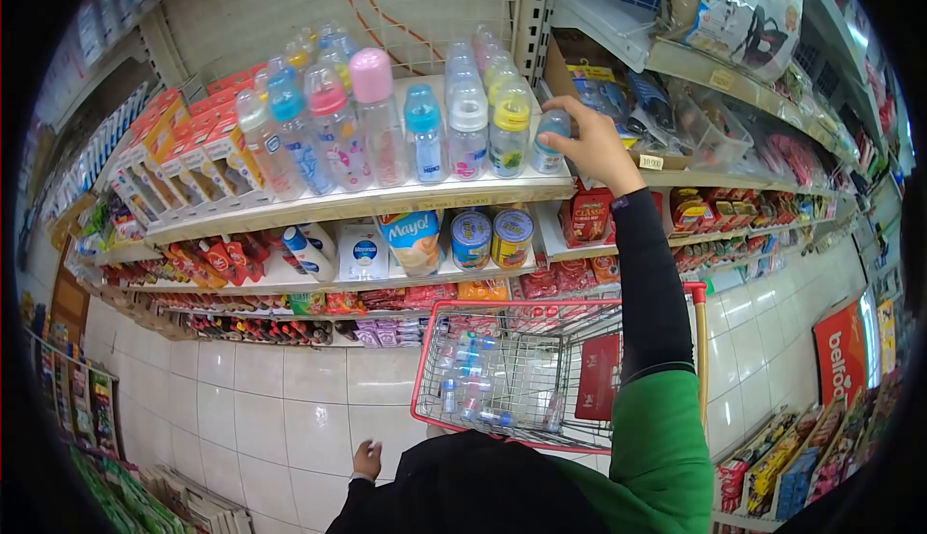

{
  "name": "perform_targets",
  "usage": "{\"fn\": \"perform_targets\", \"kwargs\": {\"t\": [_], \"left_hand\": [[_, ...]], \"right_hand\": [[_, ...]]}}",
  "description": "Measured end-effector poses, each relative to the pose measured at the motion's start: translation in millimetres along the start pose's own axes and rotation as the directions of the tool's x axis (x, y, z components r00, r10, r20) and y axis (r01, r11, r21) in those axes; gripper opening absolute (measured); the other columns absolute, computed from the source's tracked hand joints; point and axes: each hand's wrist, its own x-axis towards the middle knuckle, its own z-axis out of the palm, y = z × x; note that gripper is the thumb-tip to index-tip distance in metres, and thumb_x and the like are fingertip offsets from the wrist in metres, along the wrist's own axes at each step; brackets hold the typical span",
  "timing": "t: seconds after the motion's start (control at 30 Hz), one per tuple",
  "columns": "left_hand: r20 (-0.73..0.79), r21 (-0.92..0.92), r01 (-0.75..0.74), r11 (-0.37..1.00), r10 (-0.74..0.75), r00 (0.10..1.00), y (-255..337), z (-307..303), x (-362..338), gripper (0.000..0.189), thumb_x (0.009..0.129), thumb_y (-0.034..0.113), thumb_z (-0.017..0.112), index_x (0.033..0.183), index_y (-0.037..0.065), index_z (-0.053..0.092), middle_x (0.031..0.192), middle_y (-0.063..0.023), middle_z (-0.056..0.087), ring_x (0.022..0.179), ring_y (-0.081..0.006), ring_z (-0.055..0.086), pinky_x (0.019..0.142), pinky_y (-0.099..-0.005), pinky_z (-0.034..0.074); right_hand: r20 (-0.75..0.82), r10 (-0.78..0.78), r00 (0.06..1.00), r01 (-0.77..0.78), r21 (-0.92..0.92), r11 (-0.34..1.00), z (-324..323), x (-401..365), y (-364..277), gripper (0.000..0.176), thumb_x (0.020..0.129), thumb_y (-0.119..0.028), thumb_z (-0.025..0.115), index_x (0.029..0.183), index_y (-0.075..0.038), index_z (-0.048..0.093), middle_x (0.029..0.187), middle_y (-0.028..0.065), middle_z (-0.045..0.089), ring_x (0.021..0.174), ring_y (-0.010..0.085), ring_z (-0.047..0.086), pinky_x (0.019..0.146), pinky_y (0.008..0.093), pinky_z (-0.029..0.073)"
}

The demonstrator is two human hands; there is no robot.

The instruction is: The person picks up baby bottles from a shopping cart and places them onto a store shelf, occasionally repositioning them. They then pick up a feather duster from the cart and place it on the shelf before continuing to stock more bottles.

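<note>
On the upper shelf, my right hand (591, 140) grips a small baby bottle (548, 153) with a bluish top, at the right end of the bottle row. Just left of it stands a yellow-capped bottle (510, 128), then a white-capped one (468, 133) and a blue-capped one (423, 136). Taller bottles with pink caps (374, 114) stand further left. My left hand (367, 459) hangs low over the floor near my body, its fingers partly curled and too small to read clearly.
A red-rimmed shopping cart (425, 365) stands below the shelf with several bottles (470, 370) inside. Orange-and-white boxes (198, 157) line the shelf's left part. A mayonnaise pouch (413, 242) and cans (471, 238) sit one shelf lower. A price tag (651, 161) is right of my wrist.
</note>
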Motion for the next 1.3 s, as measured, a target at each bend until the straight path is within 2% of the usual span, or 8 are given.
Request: {"fn": "perform_targets", "kwargs": {"t": [0.1,0.23,0.67,0.87,1.0,1.1,1.13,1.3], "left_hand": [[-0.050,0.335,0.262,0.905,-0.260,0.964,-74,-10,-43,0.055,0.089,0.045,0.066,0.119,-0.001,0.063,0.102,-0.0211,0.071,0.096,-0.0331,0.069,0.082,-0.0429,0.055],[-0.036,0.292,0.231,0.928,-0.230,0.972,-83,-12,-49,0.054,0.089,0.044,0.066,0.118,-0.001,0.063,0.101,-0.0206,0.071,0.095,-0.0326,0.070,0.081,-0.0426,0.055],[-0.014,0.104,0.107,0.989,-0.106,0.994,-5,25,-70,0.049,0.091,0.041,0.065,0.115,-0.001,0.064,0.093,-0.0179,0.073,0.085,-0.0289,0.072,0.076,-0.0400,0.056],[-0.068,-0.132,0.185,0.974,-0.195,0.978,-4,22,-65,0.042,0.091,0.038,0.065,0.111,0.000,0.067,0.090,-0.0171,0.073,0.078,-0.0241,0.072,0.071,-0.0364,0.057],[0.017,0.104,0.295,0.950,-0.298,0.954,-5,20,-90,0.051,0.087,0.046,0.067,0.113,0.001,0.068,0.088,-0.0155,0.074,0.082,-0.0241,0.072,0.077,-0.0366,0.056],[0.193,0.140,0.304,0.942,-0.327,0.925,-83,44,-75,0.052,0.087,0.048,0.068,0.111,0.002,0.069,0.092,-0.0158,0.074,0.087,-0.0277,0.072,0.082,-0.0392,0.055],[0.013,0.116,0.385,0.915,-0.389,0.921,-85,57,-92,0.054,0.087,0.050,0.067,0.111,0.002,0.070,0.095,-0.0167,0.074,0.091,-0.0301,0.072,0.084,-0.0414,0.055],[0.000,0.174,0.275,0.946,-0.279,0.960,-52,39,-86,0.055,0.088,0.052,0.064,0.110,0.001,0.069,0.090,-0.0185,0.073,0.088,-0.0309,0.072,0.082,-0.0403,0.055]], "right_hand": [[0.081,-0.035,0.996,0.021,0.164,0.986,-6,-2,5,0.045,0.080,-0.018,0.076,0.121,-0.008,0.061,0.102,0.0147,0.069,0.093,0.0281,0.066,0.084,0.0379,0.051],[0.170,-0.033,0.985,0.002,0.181,0.984,-10,-1,6,0.044,0.086,-0.005,0.072,0.125,-0.004,0.053,0.103,0.0073,0.067,0.095,0.0130,0.064,0.084,0.0296,0.051],[0.117,-0.067,0.991,0.052,0.124,0.991,-4,-4,4,0.051,0.080,-0.016,0.078,0.124,-0.005,0.056,0.101,0.0158,0.068,0.088,0.0271,0.066,0.081,0.0366,0.051],[-0.422,-0.268,0.866,0.277,-0.042,0.960,3,-33,-6,0.033,0.081,-0.008,0.072,0.112,-0.002,0.060,0.107,0.0169,0.064,0.099,0.0352,0.061,0.087,0.0424,0.049],[-0.336,-0.395,0.855,0.322,-0.253,0.912,19,-66,-16,0.017,0.078,0.003,0.063,0.093,-0.004,0.066,0.094,0.0106,0.060,0.092,0.0309,0.056,0.081,0.0419,0.045],[-0.241,-0.428,0.871,0.346,-0.318,0.883,37,-81,-21,0.019,0.077,0.002,0.064,0.094,-0.005,0.066,0.095,0.0079,0.060,0.093,0.0295,0.056,0.082,0.0424,0.044],[-0.211,-0.410,0.887,0.329,-0.333,0.884,40,-83,-21,0.020,0.076,0.001,0.065,0.095,-0.006,0.066,0.096,0.0058,0.060,0.095,0.0276,0.056,0.082,0.0418,0.044],[-0.165,-0.410,0.897,0.343,-0.326,0.881,52,-85,-14,0.023,0.075,0.000,0.065,0.097,-0.007,0.066,0.096,0.0046,0.059,0.095,0.0258,0.057,0.080,0.0409,0.043]]}}
